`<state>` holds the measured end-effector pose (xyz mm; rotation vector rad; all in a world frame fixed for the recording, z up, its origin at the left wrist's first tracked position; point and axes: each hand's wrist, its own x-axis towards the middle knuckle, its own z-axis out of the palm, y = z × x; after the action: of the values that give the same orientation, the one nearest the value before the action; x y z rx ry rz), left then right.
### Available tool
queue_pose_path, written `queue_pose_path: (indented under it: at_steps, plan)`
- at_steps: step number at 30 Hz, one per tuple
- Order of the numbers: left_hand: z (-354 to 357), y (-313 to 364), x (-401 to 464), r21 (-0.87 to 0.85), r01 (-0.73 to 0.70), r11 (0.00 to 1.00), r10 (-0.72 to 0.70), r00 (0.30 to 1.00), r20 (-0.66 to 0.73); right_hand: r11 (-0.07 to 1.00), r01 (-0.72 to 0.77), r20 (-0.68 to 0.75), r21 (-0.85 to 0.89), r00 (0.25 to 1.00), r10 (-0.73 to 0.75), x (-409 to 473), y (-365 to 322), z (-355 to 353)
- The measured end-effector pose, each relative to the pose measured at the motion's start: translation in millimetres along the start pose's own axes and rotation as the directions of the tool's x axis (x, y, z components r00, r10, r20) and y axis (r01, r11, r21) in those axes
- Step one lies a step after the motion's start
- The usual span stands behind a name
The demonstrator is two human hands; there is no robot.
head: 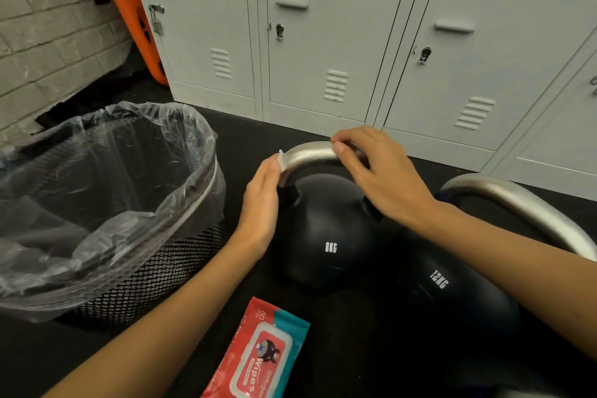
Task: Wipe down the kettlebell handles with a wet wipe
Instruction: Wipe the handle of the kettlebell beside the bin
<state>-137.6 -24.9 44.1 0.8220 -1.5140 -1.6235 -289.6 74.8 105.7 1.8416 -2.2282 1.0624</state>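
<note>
The black 8 kg kettlebell [326,236] stands on the dark floor with its silver handle [310,155] arching upward. My left hand [261,203] lies flat with straight fingers against the handle's left bend, pressing a white wet wipe [281,161] onto the metal; only a small edge of the wipe shows. My right hand [378,174] grips the top right of the same handle, thumb on the front. A black 12 kg kettlebell [452,297] stands to the right, its silver handle [523,203] partly behind my right forearm.
A red pack of wipes [258,355] lies on the floor near me. A black mesh bin [155,271] with a clear liner stands at the left. Grey lockers [323,42] line the back, with a brick wall and an orange board at the far left.
</note>
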Motion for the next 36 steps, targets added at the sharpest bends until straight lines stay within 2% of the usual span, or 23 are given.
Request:
queue_pose_path:
  at_steps: [2, 4, 8, 14, 19, 21, 23, 26, 28, 33, 36]
  plan:
    - [1.3, -6.6, -5.9, 0.084, -0.053, 0.995, 0.054, 0.998, -0.015, 1.000, -0.004, -0.006, 0.006, 1.000, 0.004, 0.0, 1.0, 1.1]
    - [-0.6, -19.7, -14.5, 0.158, -0.046, 0.986, 0.051, 0.998, -0.024, 1.000, -0.011, -0.010, 0.006, 1.000, 0.012, 0.2, 2.2, 2.6]
    - [-8.7, -33.8, -25.4, 0.203, -0.038, 0.978, 0.045, 0.998, -0.032, 0.999, -0.027, -0.029, 0.040, 0.999, 0.028, -0.8, 2.2, 5.2]
    - [-0.3, -9.9, -27.2, 0.254, -0.245, 0.936, 0.256, 0.967, -0.010, 0.997, -0.036, -0.038, 0.061, 0.999, 0.038, -1.8, 1.5, 5.9]
    - [-10.0, -29.7, -25.8, 0.244, -0.097, 0.965, 0.116, 0.991, -0.066, 0.997, -0.038, -0.031, 0.064, 0.999, 0.040, -1.6, 1.8, 4.1]
    - [-13.2, -18.3, -19.5, 0.231, -0.147, 0.962, 0.165, 0.985, -0.058, 0.997, -0.039, -0.037, 0.064, 0.998, 0.041, -1.7, 2.3, 5.5]
    - [-11.5, -2.0, -13.6, 0.228, -0.257, 0.939, 0.268, 0.963, -0.019, 0.997, -0.043, -0.038, 0.062, 0.998, 0.045, -2.2, 2.7, 7.0]
    - [-8.8, 3.9, -11.6, 0.297, -0.358, 0.885, 0.367, 0.930, 0.029, 0.997, -0.045, -0.036, 0.064, 0.998, 0.048, -2.7, 2.5, 7.3]
    - [-10.3, -6.9, -14.6, 0.267, -0.317, 0.910, 0.330, 0.944, -0.003, 0.996, -0.048, -0.028, 0.072, 0.998, 0.050, -3.0, 1.2, 5.3]
    - [-11.4, -32.1, -20.8, 0.111, -0.023, 0.994, 0.037, 0.992, -0.124, 0.996, -0.055, -0.017, 0.068, 0.998, 0.056, -3.0, 0.7, 4.3]
    - [-5.7, -23.7, -20.9, 0.068, -0.052, 0.996, 0.064, 0.982, -0.179, 0.996, -0.050, -0.026, 0.070, 0.998, 0.052, -4.2, 1.4, 6.9]
